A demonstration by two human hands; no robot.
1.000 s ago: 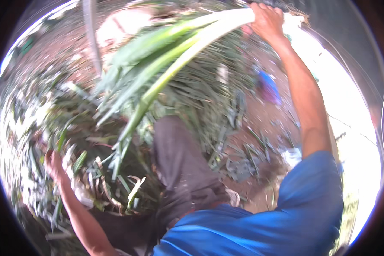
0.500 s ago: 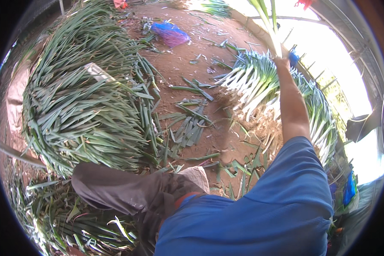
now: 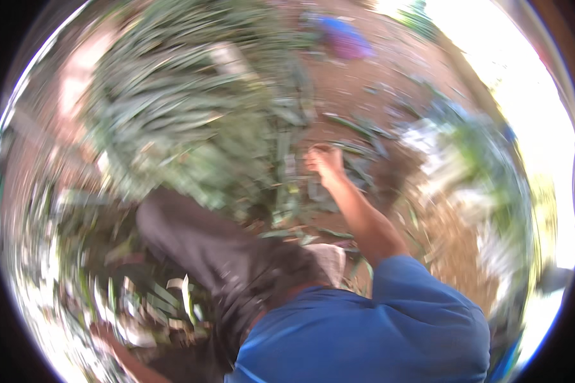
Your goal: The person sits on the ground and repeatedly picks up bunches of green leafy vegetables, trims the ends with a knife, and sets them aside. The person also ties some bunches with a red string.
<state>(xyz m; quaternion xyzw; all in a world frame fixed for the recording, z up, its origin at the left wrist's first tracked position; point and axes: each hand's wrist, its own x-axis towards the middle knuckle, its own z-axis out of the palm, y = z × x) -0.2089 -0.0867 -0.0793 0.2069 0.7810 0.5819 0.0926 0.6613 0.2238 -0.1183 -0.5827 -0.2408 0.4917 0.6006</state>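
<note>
Soil (image 3: 338, 89), reddish brown, runs under everything around you. On it, to the upper left, a big pile of long green stalks (image 3: 172, 115) fans out beyond your knee. Down the right side lies a row of leeks (image 3: 476, 159) – green tops outward, white shanks and tan roots turned toward you, all smeared by blur. Your blue shirt (image 3: 364, 338) fills the lower middle, and your dark trousers (image 3: 204, 249) reach from it toward the pile. At the lower left, leafy litter (image 3: 83, 255) spreads beside your leg. Loose green leaves (image 3: 358, 134) lie on the ground between pile and row. Near your hip shows a pale cloth (image 3: 329, 258); farther off sits a blue and pink bag (image 3: 345, 38). Your right hand (image 3: 326, 159) is near those loose leaves, fingers curled inward – you cannot tell whether they grip anything. Your left hand (image 3: 103, 333) is low over the litter, too blurred to tell whether it's spread or closed.
</note>
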